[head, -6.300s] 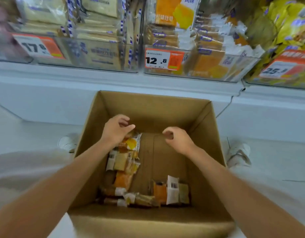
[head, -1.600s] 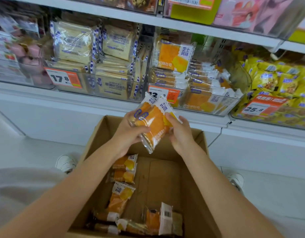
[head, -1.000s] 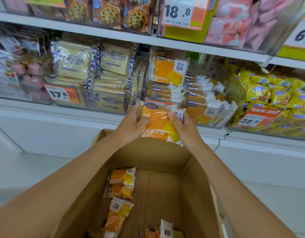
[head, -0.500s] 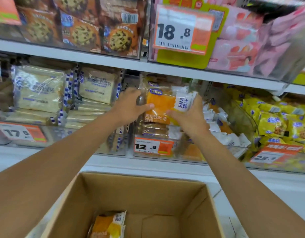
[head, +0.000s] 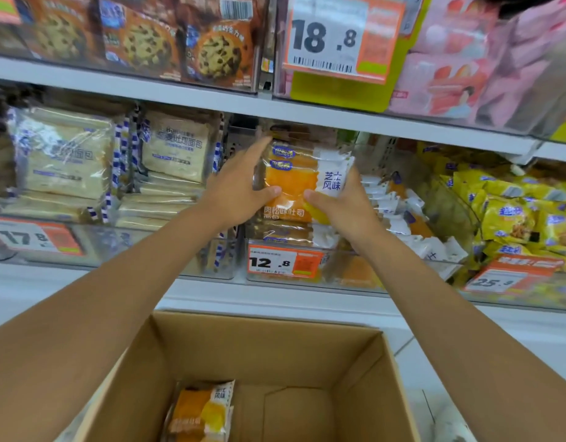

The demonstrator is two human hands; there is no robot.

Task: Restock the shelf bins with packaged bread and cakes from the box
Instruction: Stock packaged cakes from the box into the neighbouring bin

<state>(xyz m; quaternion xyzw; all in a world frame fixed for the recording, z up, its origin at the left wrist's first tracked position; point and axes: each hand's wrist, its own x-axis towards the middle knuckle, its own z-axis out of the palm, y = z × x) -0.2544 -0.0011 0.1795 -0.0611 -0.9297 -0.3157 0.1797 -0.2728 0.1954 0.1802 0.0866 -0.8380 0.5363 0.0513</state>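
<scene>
The left hand [head: 240,183] and right hand [head: 342,202] hold one orange bread packet [head: 291,183] upright at the mouth of the clear shelf bin [head: 339,271], above a stack [head: 288,236] of like packets too blurred to count. The left thumb presses the packet's front, and the left fingers [head: 258,149] run up its left edge. The right thumb pinches the lower front; its other fingers are hidden behind. Four price tags [head: 276,262] show. The cardboard box [head: 275,355] below shows one spare packet [head: 201,413], cut off at the bottom.
</scene>
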